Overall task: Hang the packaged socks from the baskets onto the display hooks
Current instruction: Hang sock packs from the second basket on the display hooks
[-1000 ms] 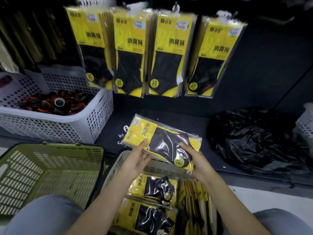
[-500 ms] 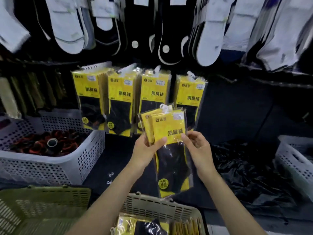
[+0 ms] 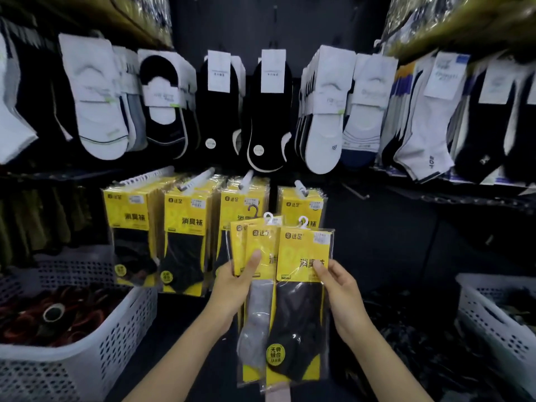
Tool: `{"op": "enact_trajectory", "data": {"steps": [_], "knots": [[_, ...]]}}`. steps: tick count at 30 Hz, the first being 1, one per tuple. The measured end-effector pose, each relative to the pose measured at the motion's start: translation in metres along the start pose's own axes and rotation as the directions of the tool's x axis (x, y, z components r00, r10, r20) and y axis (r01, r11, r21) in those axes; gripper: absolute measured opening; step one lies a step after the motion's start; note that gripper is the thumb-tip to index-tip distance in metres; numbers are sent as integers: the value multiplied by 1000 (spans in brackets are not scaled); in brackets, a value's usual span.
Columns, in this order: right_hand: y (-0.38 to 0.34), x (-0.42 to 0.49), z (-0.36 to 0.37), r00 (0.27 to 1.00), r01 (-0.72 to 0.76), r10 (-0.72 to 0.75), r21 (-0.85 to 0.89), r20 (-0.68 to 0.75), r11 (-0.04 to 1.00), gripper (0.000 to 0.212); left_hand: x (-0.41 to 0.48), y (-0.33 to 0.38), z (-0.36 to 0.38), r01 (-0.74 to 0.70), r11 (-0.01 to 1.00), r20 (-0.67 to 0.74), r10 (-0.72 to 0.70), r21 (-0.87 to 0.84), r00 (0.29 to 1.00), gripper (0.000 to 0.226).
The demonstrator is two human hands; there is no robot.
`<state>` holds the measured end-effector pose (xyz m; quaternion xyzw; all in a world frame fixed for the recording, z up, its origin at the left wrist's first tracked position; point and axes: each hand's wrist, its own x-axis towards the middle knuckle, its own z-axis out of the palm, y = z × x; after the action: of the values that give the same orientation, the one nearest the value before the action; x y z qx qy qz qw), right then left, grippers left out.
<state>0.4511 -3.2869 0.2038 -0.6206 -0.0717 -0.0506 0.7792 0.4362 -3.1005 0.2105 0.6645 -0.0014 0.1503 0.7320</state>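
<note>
I hold a small fan of yellow sock packs upright in front of the display. My left hand (image 3: 236, 285) grips the two rear packs (image 3: 255, 248), one showing grey socks, with its thumb across their fronts. My right hand (image 3: 338, 288) pinches the front pack of black socks (image 3: 301, 291) at its right edge. Each pack has a small hook on top. Behind them, four rows of matching yellow packs (image 3: 185, 239) hang on display hooks (image 3: 300, 188); the rightmost row is the thinnest. The baskets I took the packs from are out of view.
A white basket (image 3: 116, 323) with dark red and black items stands at lower left. Another white basket (image 3: 499, 320) stands at the right edge, beside black plastic wrap (image 3: 412, 352). White and black socks (image 3: 269, 111) hang in rows above.
The packs rose from flat over the basket to upright before the hooks. They have since spread into a fan, the front pack drawn to the right. The view tilted upward.
</note>
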Motion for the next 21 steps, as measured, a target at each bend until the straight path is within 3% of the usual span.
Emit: {"op": "enact_trajectory", "data": {"steps": [6, 11, 16, 21], "knots": [[-16, 50, -16, 989, 7, -10, -20, -150, 1000, 14, 35, 13, -27, -63, 994, -151, 77, 92, 986, 32], [-24, 87, -9, 987, 66, -81, -109, -136, 992, 10, 55, 26, -37, -118, 986, -200, 140, 118, 970, 28], [-10, 114, 3, 993, 65, -76, -130, -85, 989, 13, 63, 28, -38, -144, 982, -201, 166, 120, 965, 21], [3, 146, 12, 974, 52, -94, -197, -208, 979, 7, 68, 24, -37, -163, 976, -193, 189, 142, 963, 22]]}}
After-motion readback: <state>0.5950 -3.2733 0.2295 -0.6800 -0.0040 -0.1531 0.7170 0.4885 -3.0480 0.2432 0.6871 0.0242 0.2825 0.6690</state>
